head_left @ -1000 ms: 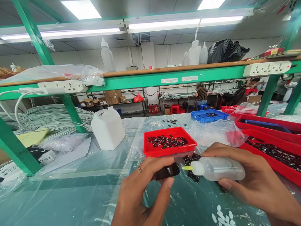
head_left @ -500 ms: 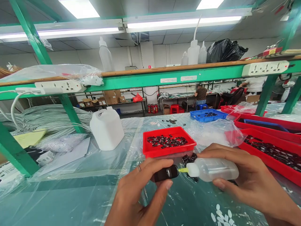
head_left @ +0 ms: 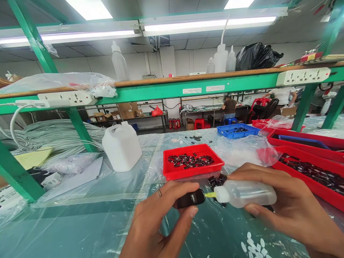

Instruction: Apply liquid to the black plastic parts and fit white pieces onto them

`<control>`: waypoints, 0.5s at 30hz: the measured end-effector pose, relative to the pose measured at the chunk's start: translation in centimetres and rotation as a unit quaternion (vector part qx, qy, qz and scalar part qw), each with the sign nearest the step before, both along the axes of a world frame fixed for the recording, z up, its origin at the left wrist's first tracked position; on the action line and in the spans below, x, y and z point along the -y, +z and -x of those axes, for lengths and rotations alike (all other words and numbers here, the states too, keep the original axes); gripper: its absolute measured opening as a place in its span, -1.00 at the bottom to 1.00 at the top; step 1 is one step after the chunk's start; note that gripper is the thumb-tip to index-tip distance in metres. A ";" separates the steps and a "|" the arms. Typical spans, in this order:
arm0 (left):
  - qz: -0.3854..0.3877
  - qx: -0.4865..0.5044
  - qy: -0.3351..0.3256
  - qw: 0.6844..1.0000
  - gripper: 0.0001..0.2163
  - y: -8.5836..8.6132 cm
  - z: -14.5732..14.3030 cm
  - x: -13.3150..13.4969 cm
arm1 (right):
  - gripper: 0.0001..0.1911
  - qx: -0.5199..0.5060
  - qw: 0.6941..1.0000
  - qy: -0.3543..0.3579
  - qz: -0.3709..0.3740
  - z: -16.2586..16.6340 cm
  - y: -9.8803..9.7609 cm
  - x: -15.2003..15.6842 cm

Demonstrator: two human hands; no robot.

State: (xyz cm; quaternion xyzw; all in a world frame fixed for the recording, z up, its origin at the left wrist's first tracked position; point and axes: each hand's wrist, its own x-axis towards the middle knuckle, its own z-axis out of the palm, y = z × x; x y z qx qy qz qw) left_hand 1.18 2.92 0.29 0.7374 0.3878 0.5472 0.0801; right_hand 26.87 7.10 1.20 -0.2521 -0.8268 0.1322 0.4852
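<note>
Two hands are busy at the near side of the table, and the grip on each makes sense to me. Left hand (head_left: 158, 222) pinches a black part (head_left: 190, 199) between thumb and index finger, index over the top and thumb below, probably so the right end sticks out with nothing in the way. Right hand (head_left: 287, 208) has its fingers closed around a bottle (head_left: 249, 193) lying on its side, thumb on the near face, which I'd guess is just to keep the yellow tip (head_left: 210, 195) level with that end. Tip's right at the part, can't swear whether it's actually touching. The part is up off the table, in front of the red tray (head_left: 193, 172) full of similar pieces; I reckon that tray sits there for easy reach. More loose pieces (head_left: 217, 180) lie just beyond the bottle, and white bits (head_left: 254, 246) are scattered at the near right. Table's green (head_left: 80, 225) under shiny see-through film, with a white jug (head_left: 122, 148) and coiled cables (head_left: 61, 134) on the left, a bigger red tray (head_left: 322, 195) on the right and a blue tray (head_left: 228, 136) farther back. Green shelf (head_left: 161, 86) runs across above it all, bottles (head_left: 221, 61) and a black bag (head_left: 256, 59) on top, tube lights (head_left: 209, 26) overhead, and someone in stripes (head_left: 230, 107) sits way at the far side.
</note>
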 end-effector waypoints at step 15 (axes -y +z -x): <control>0.024 -0.017 0.025 0.999 -0.69 -0.2 0.1 0.3 | -0.70 -0.002 1.000 -0.006 -0.008 0.1 0.4 0.2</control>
